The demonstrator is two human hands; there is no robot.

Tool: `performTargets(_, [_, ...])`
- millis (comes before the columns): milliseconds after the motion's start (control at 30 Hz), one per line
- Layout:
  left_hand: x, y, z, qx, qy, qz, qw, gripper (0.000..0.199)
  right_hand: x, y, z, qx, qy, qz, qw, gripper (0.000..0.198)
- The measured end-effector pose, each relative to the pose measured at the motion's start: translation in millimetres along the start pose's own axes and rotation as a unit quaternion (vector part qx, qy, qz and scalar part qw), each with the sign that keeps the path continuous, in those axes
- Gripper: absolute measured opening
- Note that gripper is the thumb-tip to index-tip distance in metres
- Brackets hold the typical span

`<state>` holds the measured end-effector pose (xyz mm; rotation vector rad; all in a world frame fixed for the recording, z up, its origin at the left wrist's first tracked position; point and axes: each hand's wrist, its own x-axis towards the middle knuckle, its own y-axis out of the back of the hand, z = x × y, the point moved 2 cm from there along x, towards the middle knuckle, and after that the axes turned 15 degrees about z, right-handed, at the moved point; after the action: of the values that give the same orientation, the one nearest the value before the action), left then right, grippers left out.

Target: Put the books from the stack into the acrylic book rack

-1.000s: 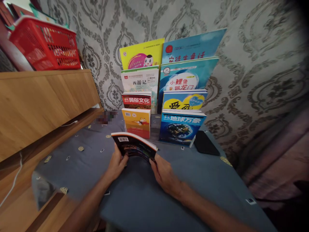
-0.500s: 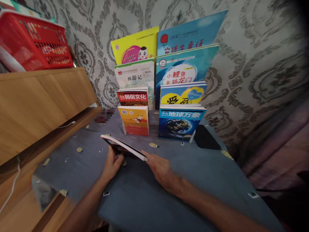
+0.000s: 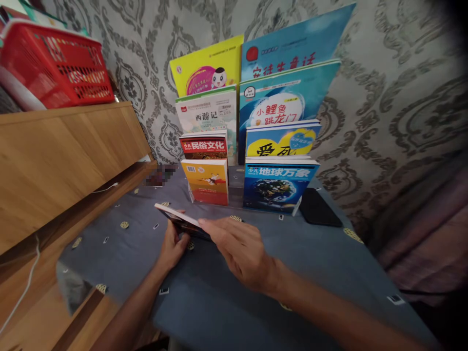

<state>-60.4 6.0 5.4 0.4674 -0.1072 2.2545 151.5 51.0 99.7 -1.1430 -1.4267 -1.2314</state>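
Observation:
A thin dark-covered book (image 3: 183, 220) is held tilted above the cloth, its pale page edge facing up. My left hand (image 3: 174, 245) grips it from the left and below, thumb on the near cover. Over its right end lies my right hand (image 3: 243, 246), fingers closed around the upper edge and hiding that corner. Just beyond stand books in a clear rack: an orange book (image 3: 206, 183) at front left and a blue book with a globe (image 3: 278, 187) at front right.
More children's books, such as a yellow one (image 3: 204, 56), rise in tiers behind. A black flat object (image 3: 320, 208) lies right of the rack. On a wooden cabinet (image 3: 73, 161) at left sits a red basket (image 3: 58, 63). A grey patterned cloth (image 3: 204, 302) covers the table.
My right hand has moved left and up along the book, from its right end to over its top edge. My left hand keeps its hold. The view has shifted slightly.

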Motion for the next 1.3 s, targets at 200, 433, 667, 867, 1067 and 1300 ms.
performTargets(200, [-1, -1, 1, -0.014, -0.005, 0.007, 1.000, 0.055, -7, -2, 0, -0.026, -0.030, 0.005, 0.999, 0.053])
performTargets(433, [5, -3, -5, -0.019, -0.001, 0.032, 0.999, 0.046, -82, -6, 33, -0.074, -0.176, -0.150, 0.970, 0.027])
performTargets(667, [17, -6, -8, -0.030, -0.039, 0.017, 0.999, 0.047, -108, -7, 48, -0.069, -0.289, -0.243, 0.923, 0.015])
performTargets(867, [42, -10, -17, -0.037, -0.064, 0.018, 0.997, 0.041, -95, -18, 62, -0.091, -0.268, -0.240, 0.928, 0.015])
performTargets(1067, [64, -13, -26, -0.018, -0.069, -0.016, 0.997, 0.053, -91, -31, 81, -0.109, -0.293, -0.230, 0.922, 0.016])
performTargets(1300, [75, -11, -35, 0.009, -0.084, -0.057, 0.995, 0.061, -94, -37, 87, -0.123, -0.255, -0.181, 0.942, 0.015])
